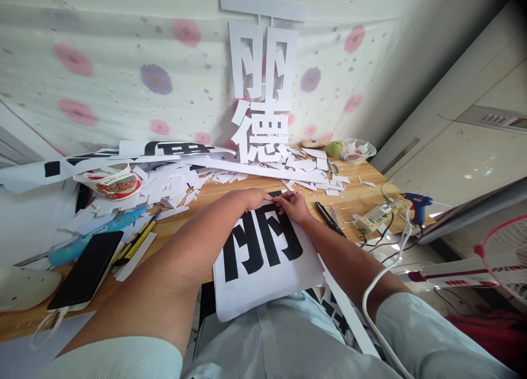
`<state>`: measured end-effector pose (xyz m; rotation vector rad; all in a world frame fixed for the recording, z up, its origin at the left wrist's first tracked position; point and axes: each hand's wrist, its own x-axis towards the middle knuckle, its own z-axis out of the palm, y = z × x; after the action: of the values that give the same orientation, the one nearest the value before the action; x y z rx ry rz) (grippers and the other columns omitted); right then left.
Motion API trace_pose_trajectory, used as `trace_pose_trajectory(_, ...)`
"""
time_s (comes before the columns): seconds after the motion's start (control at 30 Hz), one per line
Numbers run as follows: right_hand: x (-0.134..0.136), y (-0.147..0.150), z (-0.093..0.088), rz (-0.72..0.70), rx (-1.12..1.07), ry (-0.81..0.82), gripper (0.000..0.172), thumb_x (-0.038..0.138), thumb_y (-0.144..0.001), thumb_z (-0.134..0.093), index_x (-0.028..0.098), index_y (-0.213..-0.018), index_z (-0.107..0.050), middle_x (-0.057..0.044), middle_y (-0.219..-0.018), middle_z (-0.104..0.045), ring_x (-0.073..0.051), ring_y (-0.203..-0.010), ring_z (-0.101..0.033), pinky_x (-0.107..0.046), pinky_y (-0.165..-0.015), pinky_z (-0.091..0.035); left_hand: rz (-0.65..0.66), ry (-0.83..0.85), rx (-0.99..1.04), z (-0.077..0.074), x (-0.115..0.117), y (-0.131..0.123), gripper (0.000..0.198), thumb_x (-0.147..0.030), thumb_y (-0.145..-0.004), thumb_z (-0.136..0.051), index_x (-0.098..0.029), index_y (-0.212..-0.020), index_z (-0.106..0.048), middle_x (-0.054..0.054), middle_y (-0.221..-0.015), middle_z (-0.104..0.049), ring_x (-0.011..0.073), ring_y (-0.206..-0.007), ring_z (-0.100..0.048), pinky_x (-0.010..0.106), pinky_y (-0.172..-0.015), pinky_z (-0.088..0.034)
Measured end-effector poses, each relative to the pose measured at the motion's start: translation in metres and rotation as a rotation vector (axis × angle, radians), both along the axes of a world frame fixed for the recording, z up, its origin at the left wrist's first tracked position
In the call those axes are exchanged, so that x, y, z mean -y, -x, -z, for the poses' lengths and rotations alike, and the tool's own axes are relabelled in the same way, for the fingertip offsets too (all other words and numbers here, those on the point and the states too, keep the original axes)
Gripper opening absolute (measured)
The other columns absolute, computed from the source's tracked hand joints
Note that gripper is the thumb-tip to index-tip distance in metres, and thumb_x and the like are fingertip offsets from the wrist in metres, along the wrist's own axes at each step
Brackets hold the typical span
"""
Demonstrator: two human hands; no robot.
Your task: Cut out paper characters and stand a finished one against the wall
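Observation:
A white sheet (267,269) printed with a large black character lies on the wooden desk (214,195) and hangs over its near edge onto my lap. My left hand (253,198) rests on the sheet's far edge, fingers curled and pressing it down. My right hand (293,205) sits close beside it at the same edge, fingers pinched round a thin tool that I cannot make out clearly. Both hands nearly touch at the top of the black character.
White cut-out characters (263,88) lean on a flowered cloth at the back. Paper scraps (173,184) cover the far desk. A noodle cup (111,182), phone (86,272) and yellow cutter (135,241) lie left; a black pen (329,218), power strip (376,217), blue glue gun (418,203), bowl (358,150) and fan (506,255) are right.

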<state>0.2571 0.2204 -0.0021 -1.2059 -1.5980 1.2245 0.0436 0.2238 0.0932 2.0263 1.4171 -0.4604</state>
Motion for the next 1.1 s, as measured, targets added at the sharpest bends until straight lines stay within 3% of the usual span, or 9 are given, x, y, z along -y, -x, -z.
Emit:
trace_pose_trajectory(0.13,-0.005,-0.008,0.0,0.086,0.034,0.022,0.026,0.044,-0.093,-0.077,0.022,-0.083,-0.068,-0.006,-0.079,-0.082,-0.021,-0.054,-0.076,-0.03,-0.055,-0.059,-0.028,0.0,-0.024,0.001,0.0,-0.001,0.089,-0.018,-0.094,-0.067,-0.055,-0.17,-0.043,0.004,-0.148,-0.074,0.027,-0.095,-0.078,0.037,-0.086,-0.064)
trace_pose_trajectory(0.3,-0.01,-0.016,0.002,0.141,0.126,0.006,0.019,0.038,-0.097,-0.07,0.023,-0.085,-0.068,-0.004,-0.069,-0.08,-0.024,-0.061,-0.08,-0.031,-0.068,-0.063,-0.064,0.009,-0.01,0.0,0.0,-0.002,0.09,-0.015,-0.093,-0.065,-0.061,-0.167,-0.044,0.002,-0.157,-0.068,0.0299,-0.104,-0.079,0.038,-0.086,-0.063)
trace_pose_trajectory(0.67,-0.01,-0.015,0.0,0.193,0.158,0.029,0.019,0.038,-0.097,-0.066,0.025,-0.083,-0.066,-0.001,-0.059,-0.076,-0.026,-0.066,-0.082,-0.034,-0.078,-0.064,-0.012,-0.019,-0.009,0.006,-0.004,0.002,0.095,-0.02,-0.085,-0.072,-0.058,-0.168,-0.045,0.001,-0.146,-0.074,0.0259,-0.1,-0.078,0.037,-0.091,-0.062)
trace_pose_trajectory(0.87,-0.006,-0.013,-0.007,0.216,0.146,0.05,0.017,0.034,-0.096,-0.068,0.026,-0.081,-0.064,-0.002,-0.065,-0.078,-0.027,-0.064,-0.081,-0.035,-0.075,-0.064,-0.019,-0.019,0.003,0.01,-0.006,0.002,0.09,-0.022,-0.088,-0.07,-0.057,-0.168,-0.046,0.003,-0.149,-0.072,0.0286,-0.105,-0.078,0.036,-0.088,-0.062)
trace_pose_trajectory(1.1,-0.005,-0.012,-0.012,0.194,0.197,0.015,0.018,0.034,-0.096,-0.068,0.026,-0.08,-0.065,-0.001,-0.057,-0.074,-0.028,-0.069,-0.082,-0.034,-0.077,-0.063,-0.039,-0.017,-0.012,0.019,-0.011,0.003,0.087,-0.022,-0.091,-0.071,-0.059,-0.167,-0.047,0.001,-0.158,-0.066,0.0333,-0.114,-0.077,0.04,-0.095,-0.063)
